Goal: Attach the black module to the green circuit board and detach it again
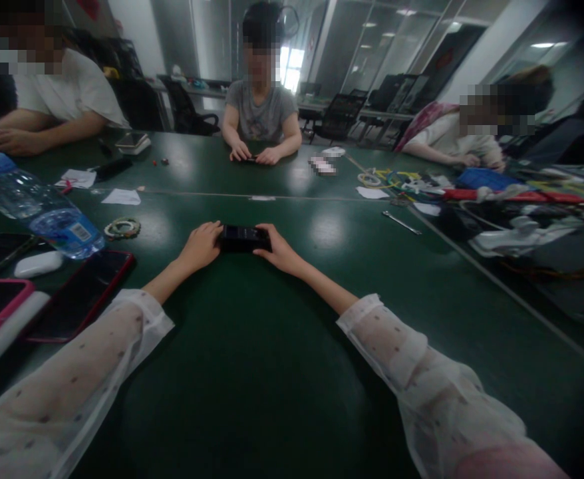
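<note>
A small black phone-like device with a dark, faintly marked screen lies sideways between my hands, at or just above the green table. My left hand is closed on its left end, the fingers along the edge. The other end is gripped by my right hand, with the thumb at the near side and the fingers at the far side. Parts of my fingers are hidden behind the device. Sheer white dotted sleeves cover both forearms.
Left of my arm are a water bottle, a beaded bracelet, a red-edged phone and a white case. A wrench and tangled cables lie to the right. Three people sit around the green table.
</note>
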`<move>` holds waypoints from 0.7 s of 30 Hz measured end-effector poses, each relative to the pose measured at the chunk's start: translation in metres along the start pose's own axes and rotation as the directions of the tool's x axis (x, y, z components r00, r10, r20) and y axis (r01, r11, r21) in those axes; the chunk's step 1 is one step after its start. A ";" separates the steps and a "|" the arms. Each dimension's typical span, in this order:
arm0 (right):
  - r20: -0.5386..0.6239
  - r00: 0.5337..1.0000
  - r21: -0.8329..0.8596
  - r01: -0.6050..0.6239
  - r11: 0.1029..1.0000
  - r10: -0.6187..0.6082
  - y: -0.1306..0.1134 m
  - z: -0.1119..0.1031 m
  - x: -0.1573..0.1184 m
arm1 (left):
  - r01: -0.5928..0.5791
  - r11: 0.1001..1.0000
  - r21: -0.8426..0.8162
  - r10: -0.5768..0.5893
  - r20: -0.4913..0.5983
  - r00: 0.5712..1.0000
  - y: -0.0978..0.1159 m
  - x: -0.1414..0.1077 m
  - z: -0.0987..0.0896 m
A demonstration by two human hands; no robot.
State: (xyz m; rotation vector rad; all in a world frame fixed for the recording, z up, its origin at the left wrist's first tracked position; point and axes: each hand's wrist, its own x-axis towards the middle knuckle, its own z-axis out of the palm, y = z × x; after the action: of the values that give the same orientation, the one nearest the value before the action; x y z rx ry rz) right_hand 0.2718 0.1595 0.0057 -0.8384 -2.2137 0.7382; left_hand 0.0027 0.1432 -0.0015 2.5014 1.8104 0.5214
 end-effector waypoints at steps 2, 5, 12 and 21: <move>-0.004 1.000 -0.008 0.002 1.000 -0.002 0.001 0.001 0.000 | 0.005 1.000 0.002 -0.005 0.003 1.000 0.000 0.000 0.000; -0.019 1.000 -0.024 0.009 1.000 -0.009 0.002 0.003 0.001 | 0.011 1.000 0.008 -0.011 0.006 1.000 -0.001 0.001 0.002; -0.013 1.000 -0.033 0.019 0.999 -0.019 0.006 0.003 0.001 | 0.009 1.000 0.010 -0.009 0.007 1.000 -0.001 0.001 0.003; -0.008 1.000 -0.004 0.014 1.000 -0.014 0.001 0.000 0.000 | 0.013 1.000 -0.003 -0.013 0.021 1.000 -0.003 0.000 0.002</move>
State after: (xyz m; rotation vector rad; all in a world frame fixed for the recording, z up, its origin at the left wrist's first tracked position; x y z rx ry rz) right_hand 0.2717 0.1600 0.0050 -0.8254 -2.2129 0.7226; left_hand 0.0010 0.1449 -0.0040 2.4816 1.8164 0.4945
